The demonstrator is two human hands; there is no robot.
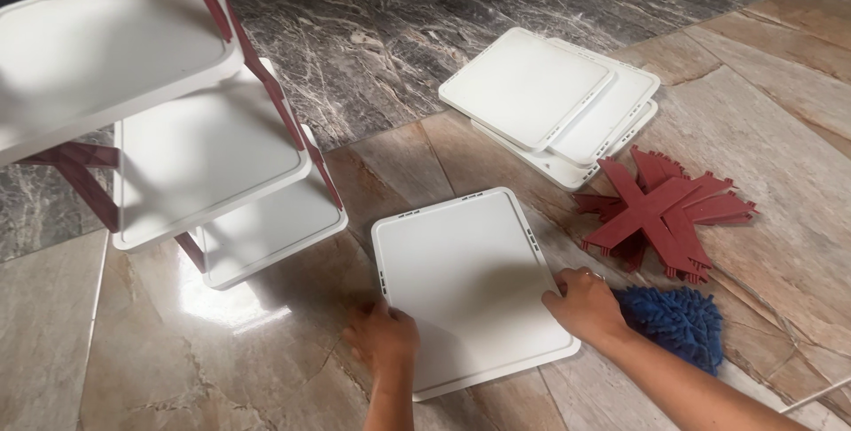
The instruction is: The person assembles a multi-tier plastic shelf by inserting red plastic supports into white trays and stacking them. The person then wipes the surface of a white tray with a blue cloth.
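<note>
White shelf panel [470,285], a flat rectangle with rounded corners and small slots along its edges, lies on the floor [266,369] directly in front of the person. Both hands are on it. The left hand [383,335] clasps the near left edge, fingers curled over the rim, so that grip is closed on the panel. The right hand [585,304] holds the right edge the same way, fingers wrapped over the rim.

Just right of the right hand, touching the forearm, sits a blue fluffy duster mitt [674,320]. Beyond it lies a pile of dark red cross-shaped braces [665,211]. Farther back, a stack of three more white panels [554,103] rests fanned out, well apart from the held one.

At upper left stands a partly built rack [177,129]: three white shelves stepped one under another, joined by dark red braces.

The floor is polished stone, glossy enough to throw back a bright patch of light near the rack. Tan, veined tiles cover the near part; a band of dark grey marble with pale veins runs across the far part.
</note>
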